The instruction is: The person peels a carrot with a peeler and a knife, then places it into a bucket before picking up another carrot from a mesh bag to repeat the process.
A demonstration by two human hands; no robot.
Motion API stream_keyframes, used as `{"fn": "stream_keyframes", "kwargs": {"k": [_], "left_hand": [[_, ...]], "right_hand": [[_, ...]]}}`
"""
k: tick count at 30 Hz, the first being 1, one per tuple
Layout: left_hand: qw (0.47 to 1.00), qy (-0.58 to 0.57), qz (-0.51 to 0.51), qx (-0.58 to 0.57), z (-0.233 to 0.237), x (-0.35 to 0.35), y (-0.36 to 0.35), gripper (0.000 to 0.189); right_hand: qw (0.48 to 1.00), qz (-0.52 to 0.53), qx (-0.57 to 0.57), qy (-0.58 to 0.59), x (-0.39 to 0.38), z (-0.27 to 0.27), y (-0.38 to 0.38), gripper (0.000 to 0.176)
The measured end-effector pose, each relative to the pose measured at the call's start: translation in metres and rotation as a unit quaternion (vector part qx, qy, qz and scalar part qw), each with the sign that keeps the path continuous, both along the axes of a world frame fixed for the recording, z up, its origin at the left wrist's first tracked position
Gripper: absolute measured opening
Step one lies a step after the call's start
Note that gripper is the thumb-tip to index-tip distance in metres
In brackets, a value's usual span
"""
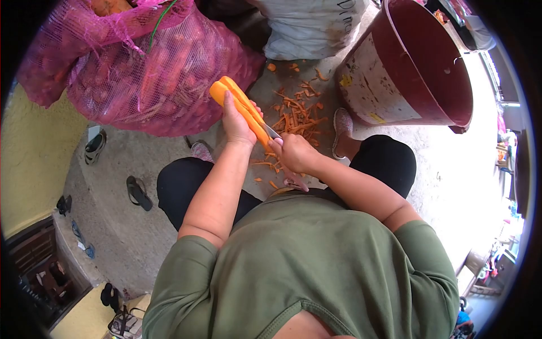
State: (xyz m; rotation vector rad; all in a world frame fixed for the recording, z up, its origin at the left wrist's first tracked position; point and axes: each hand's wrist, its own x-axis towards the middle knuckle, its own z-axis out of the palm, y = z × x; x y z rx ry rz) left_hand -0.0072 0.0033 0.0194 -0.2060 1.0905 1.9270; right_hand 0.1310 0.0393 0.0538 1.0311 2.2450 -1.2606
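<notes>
My left hand (239,125) is wrapped round a large orange carrot (223,90), held slanted in front of me with its thick end up and away. A long groove or split runs down the carrot's length. Closed round a knife, my right hand (298,153) is at the carrot's lower end. The short blade of the knife (272,132) lies against the carrot there, and part of a pinkish handle shows below the fist. Beneath both hands, carrot peelings (299,117) are scattered on the concrete floor.
A pink mesh sack (152,73) packed with carrots stands at the left, beside a white sack (313,28) at the back. To the right is a large dark-red bucket (384,73). Several sandals, one a black flip-flop (139,193), lie on the floor at left.
</notes>
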Motion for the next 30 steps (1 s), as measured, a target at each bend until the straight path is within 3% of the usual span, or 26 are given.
{"fn": "stream_keyframes", "kwargs": {"k": [2, 5, 8, 17, 20, 23, 26, 29, 30], "left_hand": [[0.998, -0.052, 0.025, -0.003, -0.005, -0.002, -0.001, 0.044], [0.998, 0.003, 0.038, -0.042, -0.007, -0.002, -0.001, 0.042], [0.982, 0.171, 0.053, -0.059, 0.003, 0.001, 0.002, 0.038], [0.978, 0.202, 0.05, -0.035, 0.008, 0.004, 0.002, 0.033], [0.98, 0.175, 0.078, -0.052, 0.008, 0.008, 0.004, 0.035], [0.984, 0.103, 0.105, -0.1, 0.005, 0.01, 0.003, 0.039], [0.983, 0.095, 0.107, -0.115, -0.006, 0.007, 0.003, 0.041], [0.988, 0.003, 0.044, -0.15, 0.002, 0.002, 0.0, 0.042], [0.987, 0.023, 0.029, -0.158, 0.0, 0.0, -0.001, 0.042]], "right_hand": [[0.999, -0.004, -0.03, 0.034, -0.002, -0.013, 0.001, 0.046], [0.999, 0.012, -0.006, 0.041, -0.002, -0.001, 0.004, 0.045], [0.994, -0.025, 0.099, 0.024, 0.002, 0.013, -0.003, 0.043], [1.0, 0.01, 0.015, -0.001, -0.002, 0.012, 0.002, 0.042], [0.995, -0.02, 0.099, 0.004, -0.001, -0.002, -0.012, 0.043], [0.993, -0.053, 0.103, 0.005, -0.003, -0.014, -0.018, 0.04], [0.994, -0.038, 0.101, 0.013, -0.003, -0.019, -0.018, 0.042], [0.988, 0.057, 0.146, 0.012, 0.0, -0.011, -0.01, 0.042], [0.986, 0.069, 0.153, 0.011, 0.0, -0.008, -0.008, 0.042]]}}
